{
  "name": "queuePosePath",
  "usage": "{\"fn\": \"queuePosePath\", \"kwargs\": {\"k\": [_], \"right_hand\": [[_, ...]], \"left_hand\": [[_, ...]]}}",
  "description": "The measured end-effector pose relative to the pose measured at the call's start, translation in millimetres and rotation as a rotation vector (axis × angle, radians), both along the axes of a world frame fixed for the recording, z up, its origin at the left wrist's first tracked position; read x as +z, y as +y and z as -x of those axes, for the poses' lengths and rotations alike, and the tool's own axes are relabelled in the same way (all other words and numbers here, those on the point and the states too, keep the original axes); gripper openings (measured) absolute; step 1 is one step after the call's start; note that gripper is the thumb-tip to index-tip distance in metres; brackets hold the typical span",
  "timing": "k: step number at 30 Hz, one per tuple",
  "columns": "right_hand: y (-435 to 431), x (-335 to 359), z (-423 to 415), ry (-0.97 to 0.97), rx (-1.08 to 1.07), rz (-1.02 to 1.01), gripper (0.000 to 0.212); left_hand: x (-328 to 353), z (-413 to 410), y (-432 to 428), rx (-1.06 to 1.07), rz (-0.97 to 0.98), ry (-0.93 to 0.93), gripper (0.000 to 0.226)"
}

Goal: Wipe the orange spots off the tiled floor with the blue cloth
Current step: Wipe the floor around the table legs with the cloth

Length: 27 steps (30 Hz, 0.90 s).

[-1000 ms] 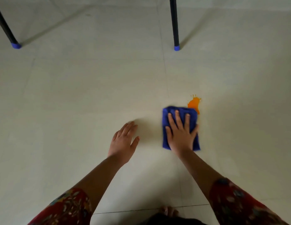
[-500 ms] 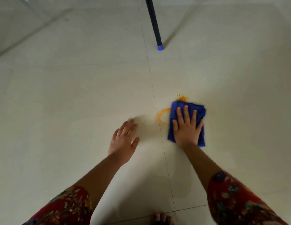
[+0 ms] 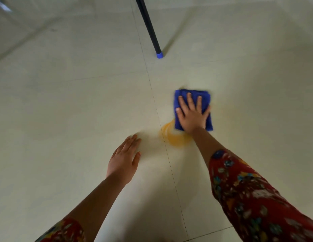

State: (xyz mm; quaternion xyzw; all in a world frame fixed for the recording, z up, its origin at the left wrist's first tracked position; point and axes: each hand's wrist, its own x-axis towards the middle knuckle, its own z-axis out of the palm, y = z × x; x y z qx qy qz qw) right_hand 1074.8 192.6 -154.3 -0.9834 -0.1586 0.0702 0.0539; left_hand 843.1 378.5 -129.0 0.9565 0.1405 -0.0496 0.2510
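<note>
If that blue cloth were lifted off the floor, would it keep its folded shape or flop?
Probably flop: the blue cloth lies as a soft fold, pressed flat under the right hand. Pushed, it likely glides easily, since the tiled floor looks smooth and glossy. Its near edge meets the orange smear, so it may be damp and slightly clingy.

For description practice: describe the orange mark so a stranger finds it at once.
Find the black leg with a blue cap, then the blue cloth under the right hand. At its near left corner lies the orange smear: curved streaks, the only bright orange on pale tiles.
</note>
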Motion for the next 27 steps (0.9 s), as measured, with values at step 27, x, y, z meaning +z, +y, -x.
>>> {"fn": "queuePosePath", "kwargs": {"k": [27], "right_hand": [[-66.7, -11.9, 58.0, -0.119, 0.426, 0.011, 0.054]], "left_hand": [[7.1, 41.6, 16.5, 0.173, 0.031, -0.051, 0.055]]}}
